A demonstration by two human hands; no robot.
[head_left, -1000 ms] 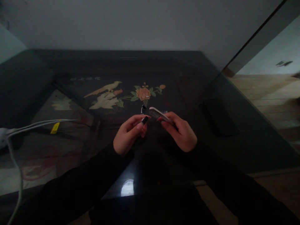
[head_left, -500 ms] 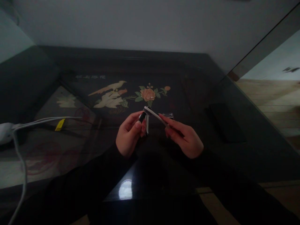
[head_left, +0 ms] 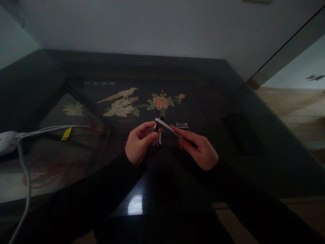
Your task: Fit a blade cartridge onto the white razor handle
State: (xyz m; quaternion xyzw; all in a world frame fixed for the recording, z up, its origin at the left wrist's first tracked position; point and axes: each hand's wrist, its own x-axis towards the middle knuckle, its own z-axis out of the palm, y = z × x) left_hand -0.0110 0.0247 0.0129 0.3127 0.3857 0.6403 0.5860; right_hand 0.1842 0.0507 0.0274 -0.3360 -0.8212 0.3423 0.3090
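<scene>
My left hand [head_left: 138, 142] is closed, thumb and fingers pinching a small dark piece [head_left: 156, 129] whose kind I cannot make out. My right hand [head_left: 200, 149] grips a toothbrush [head_left: 168, 126] by its pale handle. The brush's head, with dark bristles facing down, rests against the upper end of the dark piece. Just beyond the left fingertips shows a slim black-and-white thing [head_left: 159, 139], partly hidden by the fingers and brush. A small clear box [head_left: 182, 126] with something dark in it lies behind the right fingers.
A dark glossy table [head_left: 172, 189] bears a bird-and-flower picture [head_left: 160, 102]. At left are a white power strip [head_left: 7, 142] and a grey cable with a yellow tag [head_left: 66, 134]. A flat black object [head_left: 245, 134] lies at right. A wall rises behind.
The dark piece in my left hand now stands more upright. The toothbrush head has shifted slightly left and down over it. Both hands keep their hold.
</scene>
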